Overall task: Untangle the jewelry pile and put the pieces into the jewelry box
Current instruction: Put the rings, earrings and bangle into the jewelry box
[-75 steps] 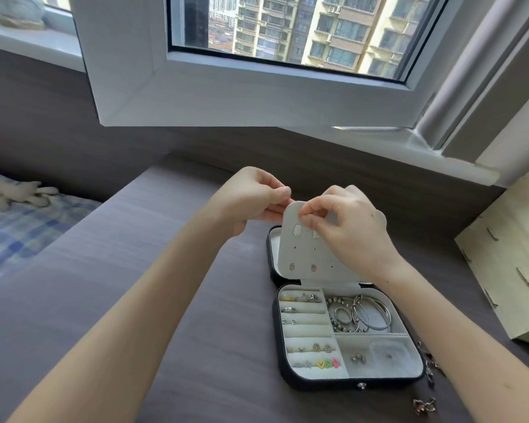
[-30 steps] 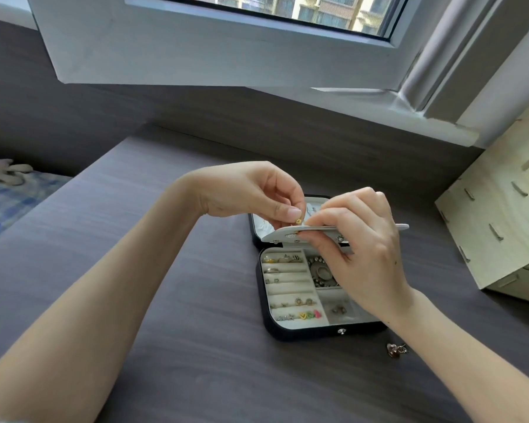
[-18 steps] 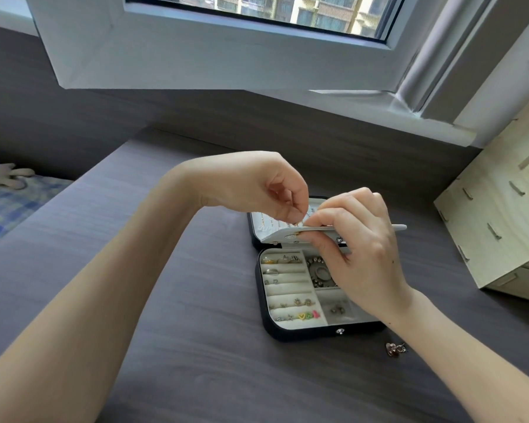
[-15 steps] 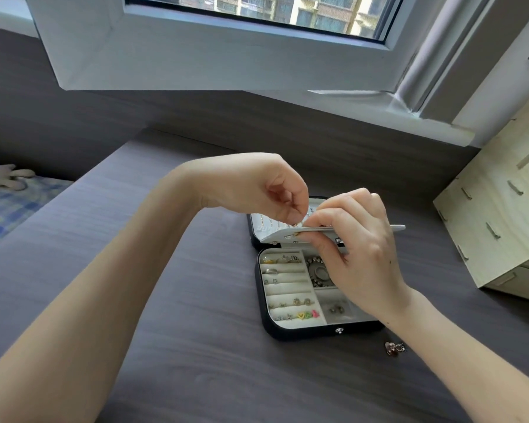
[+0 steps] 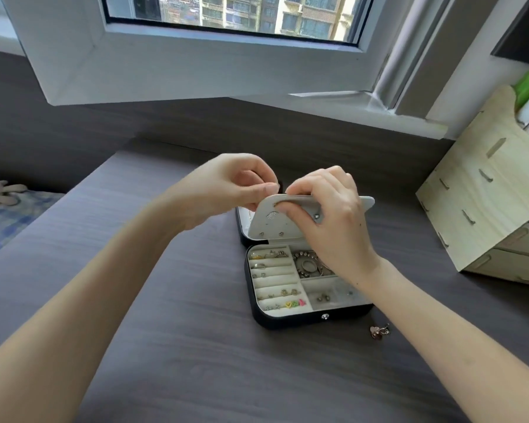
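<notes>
At the centre right of the frame, the jewelry box (image 5: 303, 320) lies open on the dark desk (image 5: 165, 331). Its cream earring panel (image 5: 272, 224) stands tilted up. The right hand (image 5: 327, 221) grips it, with fingers curled over the top edge and the thumb on the front face. Just to the left, the left hand (image 5: 232, 184) presses thumb and forefinger together at the panel's upper corner; I cannot tell if something small is between them. Bracelets (image 5: 310, 265) fill the upper right compartment, and rings and studs (image 5: 275, 279) sit in the left slots. One small jewelry piece (image 5: 379, 331) lies on the desk near the box's lower right corner.
</notes>
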Tool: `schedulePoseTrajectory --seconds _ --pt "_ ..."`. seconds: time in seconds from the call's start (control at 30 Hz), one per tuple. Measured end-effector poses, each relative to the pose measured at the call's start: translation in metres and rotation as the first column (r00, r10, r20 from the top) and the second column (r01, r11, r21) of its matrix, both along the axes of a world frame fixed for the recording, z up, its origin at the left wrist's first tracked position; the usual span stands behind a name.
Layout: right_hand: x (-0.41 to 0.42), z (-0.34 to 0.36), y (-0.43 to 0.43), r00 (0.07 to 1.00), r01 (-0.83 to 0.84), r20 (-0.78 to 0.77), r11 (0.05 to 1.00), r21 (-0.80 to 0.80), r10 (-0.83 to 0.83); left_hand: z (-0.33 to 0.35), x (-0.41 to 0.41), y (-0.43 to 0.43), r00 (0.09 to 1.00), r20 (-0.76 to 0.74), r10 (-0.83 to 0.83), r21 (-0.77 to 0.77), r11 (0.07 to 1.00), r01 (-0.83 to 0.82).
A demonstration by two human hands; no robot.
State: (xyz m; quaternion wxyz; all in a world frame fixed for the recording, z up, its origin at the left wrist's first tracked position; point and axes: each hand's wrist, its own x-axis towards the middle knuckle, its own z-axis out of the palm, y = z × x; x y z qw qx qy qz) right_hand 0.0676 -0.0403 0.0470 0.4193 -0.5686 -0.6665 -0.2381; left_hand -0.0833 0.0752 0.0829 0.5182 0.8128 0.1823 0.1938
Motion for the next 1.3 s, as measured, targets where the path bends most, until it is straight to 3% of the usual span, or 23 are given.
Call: schedulePoseTrajectory --seconds 0.07,0.23,0.37,0.5,0.6,0.7,0.83,0.97,1.03,1.17,1.23,1.3 --pt "-0.001 0.002 0.005 0.999 0.019 -0.046 1.0 -0.011 -0.02 -0.002 -0.007 -0.007 0.994 0.086 0.07 -0.012 0.998 -0.069" --pt "-0.005 0.015 0.002 0.989 0.01 -0.147 0.994 -0.108 -0.025 -0.012 -0.007 -0.025 0.958 0.198 0.205 0.15 0.96 -0.236" --pt "0.008 0.026 -0.048 0.991 0.089 -0.088 0.986 -0.142 -0.102 -0.024 0.004 -0.028 0.894 0.279 0.35 0.196 0.891 -0.41" --pt "0.025 0.018 -0.121 0.995 -0.01 -0.093 0.915 -0.404 -0.03 -0.031 0.013 -0.028 0.864 0.294 0.409 0.239 0.844 -0.481" --pt "0.03 -0.004 -0.151 0.985 0.149 0.153 0.809 -0.568 -0.074 -0.032 0.018 -0.027 0.851 0.28 0.444 0.241 0.826 -0.51" --pt "0.032 -0.018 -0.157 0.932 0.288 0.353 0.762 -0.581 -0.083 -0.03 0.018 -0.025 0.854 0.26 0.451 0.206 0.838 -0.505" --pt "0.036 -0.028 -0.155 0.923 0.271 0.383 0.773 -0.573 -0.039 -0.027 0.013 -0.021 0.858 0.264 0.441 0.101 0.872 -0.48" --pt "0.033 -0.018 -0.144 0.966 0.208 0.247 0.783 -0.586 -0.072 -0.033 0.006 -0.022 0.823 0.311 0.476 -0.007 0.867 -0.498" --pt "0.025 -0.002 -0.133 0.995 0.091 0.021 0.809 -0.581 -0.097 -0.038 0.004 -0.024 0.809 0.311 0.499 -0.062 0.86 -0.507" --pt "0.004 0.027 -0.093 0.867 -0.205 -0.49 0.829 -0.52 -0.092 -0.045 0.003 -0.031 0.821 0.335 0.463 -0.119 0.885 -0.451" --pt "-0.005 0.03 -0.068 0.814 -0.229 -0.574 0.854 -0.467 -0.096 -0.047 0.003 -0.034 0.835 0.335 0.436 -0.112 0.899 -0.424" --pt "-0.013 0.026 -0.046 0.816 -0.192 -0.567 0.873 -0.448 -0.111 -0.048 0.005 -0.036 0.842 0.333 0.425 -0.097 0.903 -0.417"
